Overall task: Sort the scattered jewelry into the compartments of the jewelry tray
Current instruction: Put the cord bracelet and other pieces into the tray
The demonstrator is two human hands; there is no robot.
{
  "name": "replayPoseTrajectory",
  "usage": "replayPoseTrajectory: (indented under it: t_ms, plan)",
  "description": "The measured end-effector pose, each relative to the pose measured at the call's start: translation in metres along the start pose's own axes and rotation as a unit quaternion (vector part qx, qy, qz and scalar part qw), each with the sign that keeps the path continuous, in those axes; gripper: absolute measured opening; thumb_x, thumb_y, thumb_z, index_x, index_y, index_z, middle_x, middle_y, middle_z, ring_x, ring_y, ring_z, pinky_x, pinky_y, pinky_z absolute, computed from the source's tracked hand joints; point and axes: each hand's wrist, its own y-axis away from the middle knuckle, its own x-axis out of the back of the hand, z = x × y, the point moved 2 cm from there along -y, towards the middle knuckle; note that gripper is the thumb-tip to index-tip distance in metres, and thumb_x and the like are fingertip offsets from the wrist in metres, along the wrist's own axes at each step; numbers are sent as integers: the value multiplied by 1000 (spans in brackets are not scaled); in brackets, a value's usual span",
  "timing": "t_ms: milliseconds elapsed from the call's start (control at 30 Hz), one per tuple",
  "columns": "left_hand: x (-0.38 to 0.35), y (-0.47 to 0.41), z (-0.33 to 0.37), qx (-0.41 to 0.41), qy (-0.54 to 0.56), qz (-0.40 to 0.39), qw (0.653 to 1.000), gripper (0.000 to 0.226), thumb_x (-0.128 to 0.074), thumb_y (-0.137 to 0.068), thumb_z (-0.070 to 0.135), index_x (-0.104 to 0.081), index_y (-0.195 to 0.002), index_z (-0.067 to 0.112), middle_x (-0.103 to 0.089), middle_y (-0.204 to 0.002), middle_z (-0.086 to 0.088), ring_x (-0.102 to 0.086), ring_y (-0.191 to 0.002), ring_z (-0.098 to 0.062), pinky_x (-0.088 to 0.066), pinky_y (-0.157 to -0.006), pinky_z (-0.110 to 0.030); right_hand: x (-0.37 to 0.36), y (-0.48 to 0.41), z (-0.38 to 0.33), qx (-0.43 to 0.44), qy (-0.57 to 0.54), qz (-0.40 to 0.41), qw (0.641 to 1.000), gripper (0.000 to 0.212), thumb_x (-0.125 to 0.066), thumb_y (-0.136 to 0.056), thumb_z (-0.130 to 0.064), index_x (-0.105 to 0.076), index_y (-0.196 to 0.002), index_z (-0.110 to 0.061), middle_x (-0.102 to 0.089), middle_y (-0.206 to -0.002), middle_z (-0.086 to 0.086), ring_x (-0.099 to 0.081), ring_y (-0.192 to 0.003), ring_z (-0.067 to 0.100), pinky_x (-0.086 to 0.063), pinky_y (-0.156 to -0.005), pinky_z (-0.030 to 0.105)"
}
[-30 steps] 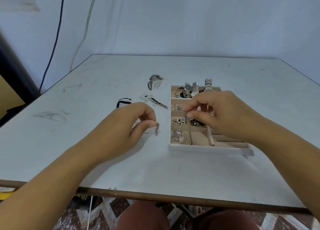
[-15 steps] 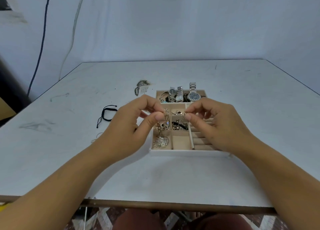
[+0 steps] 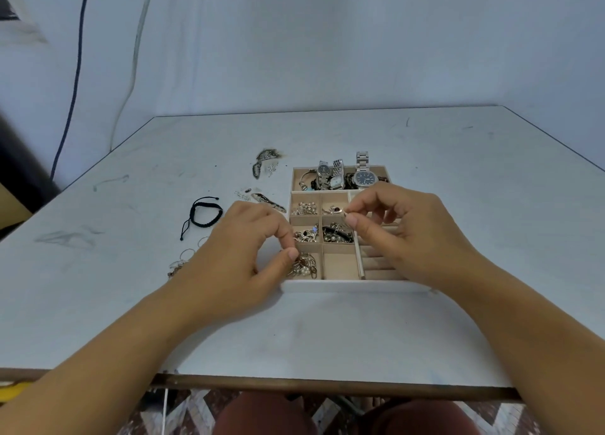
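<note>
The tray (image 3: pixel 353 285) sits on the counter (image 3: pixel 327 336), a little right of centre, with both hands over it. The left hand (image 3: pixel 242 258) is at the near-left compartment. Its thumb and forefinger tips are pressed together right at the top of a cluster (image 3: pixel 304 267) of pearly, silvery jewelry lying there. I can't tell whether they hold anything between them, and the other fingers are curled under. The right hand (image 3: pixel 409 235) hovers over the middle of the tray. Its thumb and forefinger pinch a small gold piece (image 3: pixel 342 211) above the divider between the far and middle small compartments, and the remaining fingers are loosely bent. Several watches (image 3: pixel 363 177) are stacked in the long far compartment. On the counter to the left of the tray lie a black cord bracelet (image 3: pixel 204 213) and, nearer, some thin wire hoops (image 3: pixel 186 258), partly hidden by the left hand.
</note>
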Motion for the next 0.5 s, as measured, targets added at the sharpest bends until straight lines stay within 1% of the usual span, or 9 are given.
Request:
replayPoseTrajectory:
  t_ms: [100, 167, 233, 267, 367, 400, 500]
  plan:
    - [-1, 0, -1, -4, -1, -11, 1000, 10, -57, -85, 45, -60, -86, 36, -54, -106, 23, -41, -116, -2, -29, -88, -7, -1, 0, 0, -4, -2, -2, 1000, 10, -68, -84, -24, -63, -82, -34, -61, -78, -24, -55, -72, 7, -43, -64, 14]
    - [-1, 1, -1, 0, 11, -19, 1000, 15, -57, -88, 46, -62, -99, 37, -53, -112, 24, -43, -119, 0, -31, -89, -8, -1, -1, -1, -5, -2, -3, 1000, 10, -68, -84, -24, -64, -83, -33, -61, -78, -24, -54, -71, 8, -43, -65, 15]
    - [1, 1, -3, -9, 12, -34, 999, 30, -54, -89, 49, -58, -117, 36, -51, -123, 25, -42, -123, 3, -35, -90, -9, -1, 0, -1, -9, -4, -5, 1000, 11, -69, -83, -24, -64, -83, -33, -61, -76, -25, -54, -70, 7, -42, -64, 14]
    - [4, 2, -5, -19, 7, -47, 999, 38, -52, -89, 52, -54, -124, 36, -49, -128, 26, -41, -125, 5, -34, -94, -8, -1, 0, -1, -11, -5, -7, 1000, 11, -69, -83, -23, -64, -83, -33, -60, -75, -26, -53, -70, 7, -42, -64, 14]
    - [9, 2, -10, -44, -20, -84, 995, 54, -46, -88, 60, -47, -135, 35, -41, -141, 25, -33, -132, 9, -27, -105, -8, -1, 0, 1, -15, 1, -10, 1000, 11, -69, -83, -23, -64, -83, -33, -61, -76, -26, -53, -70, 5, -41, -63, 12]
    - [9, 2, -12, -48, -29, -89, 994, 57, -46, -87, 61, -45, -137, 34, -39, -143, 24, -31, -133, 10, -27, -108, -11, -2, 0, 1, -13, 4, -13, 1000, 9, -69, -83, -24, -65, -83, -32, -61, -79, -25, -53, -72, 4, -41, -64, 12]
    - [4, 6, -13, -55, -43, -85, 994, 61, -43, -88, 62, -42, -140, 32, -34, -149, 20, -29, -136, 5, -35, -109, -27, -4, -1, -3, 17, 16, -19, 1000, 6, -70, -83, -25, -67, -85, -30, -62, -88, -20, -53, -80, 0, -38, -71, 8]
